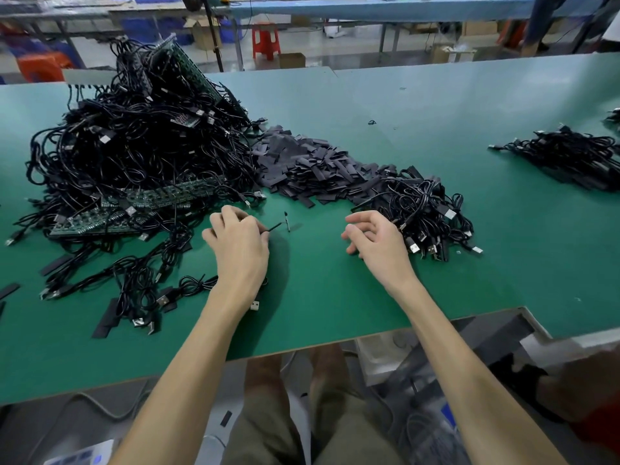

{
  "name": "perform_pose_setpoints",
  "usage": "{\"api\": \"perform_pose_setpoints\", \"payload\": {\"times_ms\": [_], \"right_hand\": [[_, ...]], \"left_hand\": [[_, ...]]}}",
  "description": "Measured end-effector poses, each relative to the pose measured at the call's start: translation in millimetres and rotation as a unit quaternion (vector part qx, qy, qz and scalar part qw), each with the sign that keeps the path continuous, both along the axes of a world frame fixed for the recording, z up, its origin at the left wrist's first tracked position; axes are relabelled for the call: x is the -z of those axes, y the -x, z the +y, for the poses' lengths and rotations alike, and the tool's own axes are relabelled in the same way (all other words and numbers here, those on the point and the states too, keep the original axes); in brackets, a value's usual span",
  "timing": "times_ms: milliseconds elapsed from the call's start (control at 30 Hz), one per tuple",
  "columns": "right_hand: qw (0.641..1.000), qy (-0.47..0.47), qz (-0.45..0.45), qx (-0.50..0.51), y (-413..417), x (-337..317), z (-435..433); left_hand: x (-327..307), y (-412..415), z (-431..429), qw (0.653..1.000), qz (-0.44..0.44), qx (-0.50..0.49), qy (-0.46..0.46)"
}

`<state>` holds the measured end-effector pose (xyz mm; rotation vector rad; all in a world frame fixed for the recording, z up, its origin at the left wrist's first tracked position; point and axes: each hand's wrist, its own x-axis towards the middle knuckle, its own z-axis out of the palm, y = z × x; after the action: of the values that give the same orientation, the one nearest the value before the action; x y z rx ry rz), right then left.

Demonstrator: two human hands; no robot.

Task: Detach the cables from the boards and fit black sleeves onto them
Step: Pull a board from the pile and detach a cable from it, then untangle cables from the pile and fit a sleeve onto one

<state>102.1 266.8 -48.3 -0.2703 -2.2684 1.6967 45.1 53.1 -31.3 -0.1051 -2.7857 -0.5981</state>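
Note:
My left hand (239, 242) grips a thin black cable (274, 227) whose end sticks out to the right above the green table (335, 297). Its USB plug (255, 305) lies under my wrist. My right hand (374, 238) hovers with loosely curled fingers and holds nothing, just left of a heap of bundled cables (424, 213). A big tangle of cables on green boards (134, 162) fills the left. A pile of flat black sleeves (308, 166) lies behind my hands.
Loose cables and single sleeves (134, 290) lie at the near left. Another cable heap (570, 156) sits at the far right. The table's front edge (302, 347) runs close to my forearms. Benches, a red stool (266, 40) and boxes stand behind.

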Motion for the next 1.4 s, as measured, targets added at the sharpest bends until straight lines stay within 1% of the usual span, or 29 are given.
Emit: {"api": "perform_pose_setpoints", "payload": {"times_ms": [67, 133, 167, 200, 233, 300, 333, 433, 567, 633, 700, 833, 1000, 1200, 1300, 1400], "right_hand": [[1.0, -0.004, 0.004, -0.011, -1, 0, 0], [0.999, -0.004, 0.014, -0.04, -2, -2, -1], [0.998, 0.0, 0.02, -0.06, -3, -3, -2], [0.997, 0.007, 0.025, -0.077, -4, -4, -3], [0.995, 0.013, 0.032, -0.09, -4, -5, -3], [0.994, 0.011, 0.051, -0.098, -4, -6, -3], [0.994, 0.008, 0.061, -0.091, -3, -5, -3], [0.995, 0.04, 0.073, -0.051, -3, -3, 0], [0.992, 0.095, 0.079, -0.012, -2, -2, 2], [0.99, 0.114, 0.088, -0.003, -2, -2, 2], [0.989, 0.118, 0.091, 0.004, -2, -3, 2], [0.993, 0.089, 0.082, -0.004, -4, -3, 4], [0.992, 0.096, 0.081, -0.021, -2, -2, 3], [0.992, 0.091, 0.086, -0.028, -1, -1, 4], [0.991, 0.094, 0.086, -0.035, 0, 0, 4], [0.992, 0.079, 0.092, -0.032, 0, -2, 4]], "left_hand": [[0, -5, 4, 0.999, 0.029, 0.031, -0.027], [-3, -10, 10, 0.992, 0.066, 0.085, -0.064], [-6, -13, 14, 0.986, 0.065, 0.12, -0.094], [-9, -16, 19, 0.979, 0.049, 0.158, -0.12], [-12, -18, 24, 0.974, 0.029, 0.191, -0.122], [-14, -24, 36, 0.971, -0.002, 0.225, -0.085], [-13, -25, 41, 0.968, -0.015, 0.236, -0.083], [-9, -28, 50, 0.953, -0.048, 0.262, -0.146], [-5, -29, 50, 0.924, -0.106, 0.255, -0.264], [-3, -29, 49, 0.912, -0.126, 0.246, -0.303], [-1, -29, 48, 0.908, -0.131, 0.241, -0.317], [7, -31, 48, 0.89, -0.144, 0.238, -0.361], [14, -33, 47, 0.878, -0.139, 0.228, -0.397], [15, -34, 46, 0.868, -0.133, 0.228, -0.421], [15, -33, 45, 0.862, -0.123, 0.215, -0.442], [16, -32, 45, 0.86, -0.118, 0.202, -0.454]]}}
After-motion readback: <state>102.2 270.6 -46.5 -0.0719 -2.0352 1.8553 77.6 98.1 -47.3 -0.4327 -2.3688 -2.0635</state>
